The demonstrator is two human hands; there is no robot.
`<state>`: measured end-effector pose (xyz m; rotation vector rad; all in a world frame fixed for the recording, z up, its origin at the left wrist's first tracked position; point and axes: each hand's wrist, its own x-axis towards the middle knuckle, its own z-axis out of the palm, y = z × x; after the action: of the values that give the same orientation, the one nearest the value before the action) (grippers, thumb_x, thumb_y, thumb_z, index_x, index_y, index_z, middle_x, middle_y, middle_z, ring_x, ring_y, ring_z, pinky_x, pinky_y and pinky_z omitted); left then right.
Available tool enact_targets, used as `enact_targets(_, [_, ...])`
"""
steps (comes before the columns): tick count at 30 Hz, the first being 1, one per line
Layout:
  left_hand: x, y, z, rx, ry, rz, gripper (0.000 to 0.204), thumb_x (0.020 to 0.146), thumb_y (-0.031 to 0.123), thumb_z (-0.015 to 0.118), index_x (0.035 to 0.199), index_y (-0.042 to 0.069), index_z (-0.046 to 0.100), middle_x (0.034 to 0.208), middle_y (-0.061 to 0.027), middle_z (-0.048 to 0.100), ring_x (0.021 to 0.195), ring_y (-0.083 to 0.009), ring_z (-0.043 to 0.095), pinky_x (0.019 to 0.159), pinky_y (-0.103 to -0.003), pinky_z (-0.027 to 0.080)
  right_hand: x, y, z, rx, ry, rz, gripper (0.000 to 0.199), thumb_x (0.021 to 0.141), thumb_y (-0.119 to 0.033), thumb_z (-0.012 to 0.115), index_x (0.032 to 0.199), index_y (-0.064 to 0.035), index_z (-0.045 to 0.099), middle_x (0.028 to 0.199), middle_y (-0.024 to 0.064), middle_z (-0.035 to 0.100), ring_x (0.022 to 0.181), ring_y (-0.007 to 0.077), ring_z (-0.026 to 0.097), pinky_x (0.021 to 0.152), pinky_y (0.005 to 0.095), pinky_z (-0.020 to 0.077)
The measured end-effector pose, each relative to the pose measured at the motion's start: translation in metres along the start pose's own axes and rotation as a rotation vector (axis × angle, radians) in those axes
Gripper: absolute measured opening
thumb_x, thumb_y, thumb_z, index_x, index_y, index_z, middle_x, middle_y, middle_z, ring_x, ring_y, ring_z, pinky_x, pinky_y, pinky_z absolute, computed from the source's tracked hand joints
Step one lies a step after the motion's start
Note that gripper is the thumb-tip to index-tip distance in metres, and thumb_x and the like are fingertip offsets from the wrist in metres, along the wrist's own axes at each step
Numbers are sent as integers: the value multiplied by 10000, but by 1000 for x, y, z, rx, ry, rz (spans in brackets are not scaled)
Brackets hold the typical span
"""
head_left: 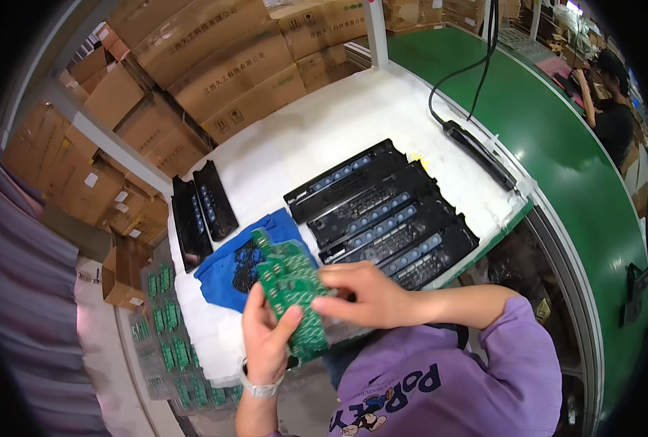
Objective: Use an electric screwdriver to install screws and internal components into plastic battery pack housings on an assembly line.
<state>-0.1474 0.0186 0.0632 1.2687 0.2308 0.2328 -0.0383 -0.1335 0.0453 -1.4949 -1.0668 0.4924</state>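
My left hand (pixel 267 339), with a white band on its wrist, grips green circuit boards (pixel 293 280) that seem to overlap, thumb on top. At their right edge, the bent fingers and thumb of my right hand (pixel 364 293) close on the boards. Beneath them a blue cloth (pixel 218 280) lies on the white table cover, bearing a pile of small black parts (pixel 247 266). Just beyond my right hand, several long black plastic housings (pixel 382 207) with rows of bluish round pads lie side by side. Two more black housings (pixel 204 207) rest at the table's left edge.
A black corded electric screwdriver (pixel 478 154) lies by the table's right edge, its cable hanging from above. Beyond runs a green conveyor (pixel 557 160), where another person (pixel 614 109) works. Cartons (pixel 229 80) are stacked behind. Clear trays of green boards (pixel 167 320) stand lower left.
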Motion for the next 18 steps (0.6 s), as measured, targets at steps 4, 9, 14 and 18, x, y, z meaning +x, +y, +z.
enact_targets(4, [50, -10, 39, -16, -120, -87, 427, 823, 12, 600, 1209, -23, 422, 1106, -88, 555, 958, -126, 547, 832, -251, 442, -11, 10, -49, 259, 248, 236, 242, 829, -159, 631, 696, 27, 553, 572, -12, 476, 592, 10, 443, 494, 222, 376])
enact_targets(9, [108, -25, 32, -231, -37, -170, 343, 863, 60, 552, 1184, -12, 456, 1042, -73, 593, 910, -117, 569, 812, -256, 460, 8, 33, -129, 13, 382, 170, 150, 846, -103, 599, 776, 28, 624, 675, 26, 557, 628, 46, 501, 519, 227, 400])
enact_targets(14, [141, -38, 8, -214, 98, -183, 274, 875, 50, 529, 1139, -4, 477, 1000, -65, 601, 845, -103, 583, 753, -234, 482, 46, 57, -168, -736, 283, -289, 168, 694, -67, 651, 849, -5, 658, 723, 65, 556, 670, 169, 570, 509, 259, 418])
enact_targets(18, [145, -37, -2, -95, 194, -175, 303, 864, 25, 532, 1159, 3, 468, 1016, -64, 599, 871, -105, 581, 777, -236, 471, 71, 87, -169, -1167, 66, -633, 294, 588, -79, 624, 863, 24, 639, 753, 76, 576, 737, 213, 598, 530, 280, 436])
